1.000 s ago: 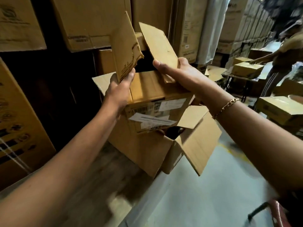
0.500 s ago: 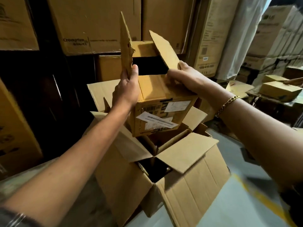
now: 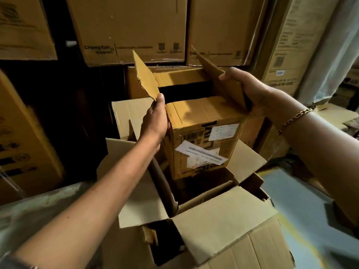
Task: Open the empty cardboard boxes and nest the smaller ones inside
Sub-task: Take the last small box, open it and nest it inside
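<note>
Small brown cardboard box (image 3: 204,133): held upright over the mouth of the large box, its lower part down between that box's raised flaps; whether its base rests on anything cannot be told.
Small box, top: open; left flap (image 3: 144,78) stands up with a torn edge, right flap (image 3: 219,78) stands up and leans outward; near flap folded flat.
Small box, contents: interior is a dark gap, nothing can be made out.
Small box, front face: two white paper labels, upper one (image 3: 223,131) square-on, lower one (image 3: 200,154) slanted.
Large light-brown cardboard box (image 3: 223,216): on the floor, directly below, all four flaps splayed open.
Large box, contents: the small box entering; a dark opening at the near left with a scrap of cardboard (image 3: 149,235) in it.
Left hand (image 3: 155,121): fingers curled round the small box's upper left corner, thumb up against the foot of the left flap.
Right hand (image 3: 250,92): clasps the right flap, thumb on its inner face, fingers behind; gold chain bracelet (image 3: 293,119) at the wrist.
Behind: stacked brown printed cartons (image 3: 132,30).
Right of the boxes: grey floor (image 3: 303,200).
</note>
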